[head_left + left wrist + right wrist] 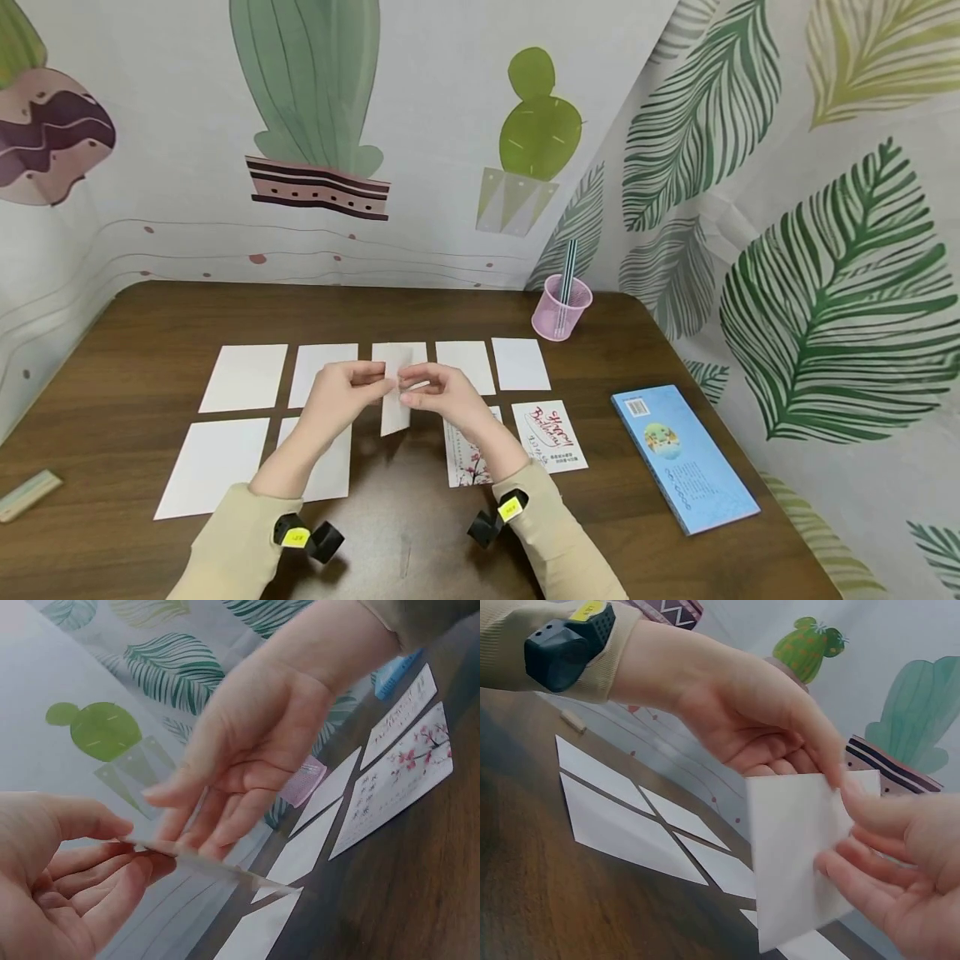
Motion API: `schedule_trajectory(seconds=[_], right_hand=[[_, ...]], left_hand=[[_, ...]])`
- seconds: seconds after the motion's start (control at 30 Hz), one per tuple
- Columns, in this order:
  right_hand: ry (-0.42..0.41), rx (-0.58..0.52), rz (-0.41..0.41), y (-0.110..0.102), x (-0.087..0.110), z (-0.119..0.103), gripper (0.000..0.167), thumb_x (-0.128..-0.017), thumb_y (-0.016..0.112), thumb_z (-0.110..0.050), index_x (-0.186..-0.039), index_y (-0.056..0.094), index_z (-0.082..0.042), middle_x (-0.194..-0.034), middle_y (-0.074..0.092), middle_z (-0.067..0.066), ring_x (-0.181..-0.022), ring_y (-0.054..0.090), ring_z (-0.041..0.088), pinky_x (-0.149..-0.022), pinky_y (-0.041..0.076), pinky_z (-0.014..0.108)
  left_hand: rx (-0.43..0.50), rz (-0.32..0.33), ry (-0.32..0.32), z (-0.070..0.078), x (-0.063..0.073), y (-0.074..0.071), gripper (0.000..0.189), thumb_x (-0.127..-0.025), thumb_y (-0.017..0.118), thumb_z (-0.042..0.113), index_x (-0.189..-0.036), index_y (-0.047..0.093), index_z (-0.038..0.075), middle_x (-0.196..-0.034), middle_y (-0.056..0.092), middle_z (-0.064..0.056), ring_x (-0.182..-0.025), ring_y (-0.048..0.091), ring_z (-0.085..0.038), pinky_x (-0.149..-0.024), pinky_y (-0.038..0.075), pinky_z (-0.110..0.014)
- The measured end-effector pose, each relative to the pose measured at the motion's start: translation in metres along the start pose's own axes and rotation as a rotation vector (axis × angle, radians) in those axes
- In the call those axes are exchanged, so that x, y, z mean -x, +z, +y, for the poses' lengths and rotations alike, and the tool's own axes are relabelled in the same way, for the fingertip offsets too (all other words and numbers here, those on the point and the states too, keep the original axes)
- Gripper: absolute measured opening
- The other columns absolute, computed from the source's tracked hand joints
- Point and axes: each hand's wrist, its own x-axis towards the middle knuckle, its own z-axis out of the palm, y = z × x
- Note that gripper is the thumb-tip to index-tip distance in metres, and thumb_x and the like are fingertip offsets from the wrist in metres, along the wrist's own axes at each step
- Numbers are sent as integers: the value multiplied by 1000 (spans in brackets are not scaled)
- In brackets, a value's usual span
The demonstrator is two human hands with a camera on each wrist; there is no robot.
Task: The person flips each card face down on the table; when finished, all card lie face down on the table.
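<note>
A small off-white paper card (396,410) is held up above the table between my two hands. My left hand (341,400) pinches it by one edge, thumb against fingers. In the right wrist view the plain face of the card (791,855) shows. My right hand (450,398) is at the opposite side, with its fingertips at the card and its thumb standing apart from it in the left wrist view. Below my right forearm lies a card with pink blossoms (471,462). A white card (318,467) with faint writing lies beneath my left hand, partly covered by the wrist.
Plain white cards (243,377) lie in a back row of several. Another lies at front left (213,462). A Happy Birthday card (551,435) is to the right, beside a blue book (686,458). A pink pen cup (561,310) stands behind; a pale eraser-like block (28,496) lies far left.
</note>
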Motion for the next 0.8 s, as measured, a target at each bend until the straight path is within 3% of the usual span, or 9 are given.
schedule_trajectory(seconds=[0.17,0.33,0.53,0.67,0.8], right_hand=[[70,40,134,-9,-1,7,31,-90,68,-8,-118,63,5,-112,66,20,-85,63,7,-86,56,28],[151,82,241,-17,-2,15,31,-87,70,-7,-116,64,4,-111,66,19,-87,66,14,-85,56,30],[223,105,231,-18,-3,22,39,-86,71,-4,-122,60,5,-116,64,21,-96,67,24,-85,58,32],[242,150,221,-16,-3,23,36,-85,72,-2,-118,62,4,-111,65,18,-89,64,18,-81,58,28],[239,268,223,-15,-5,26,26,-82,74,-3,-107,67,1,-99,66,12,-78,59,12,-71,55,21]], left_hand=[[39,-69,-93,-2,0,0,47,-92,59,8,-132,50,-16,-128,58,-32,-105,68,-35,-87,58,-40],[24,-130,-171,-11,-3,3,49,-91,55,4,-132,44,-21,-128,55,-36,-111,63,-41,-87,58,-40],[-7,-231,-223,-23,-5,6,46,-90,53,-1,-127,43,-26,-121,55,-38,-105,65,-41,-84,59,-41],[-49,-253,-258,-26,-5,7,39,-88,55,-4,-120,49,-26,-111,59,-33,-95,67,-34,-80,60,-39],[-98,-257,-289,-30,-5,8,35,-85,59,-4,-113,54,-23,-100,61,-27,-80,66,-23,-74,61,-37]])
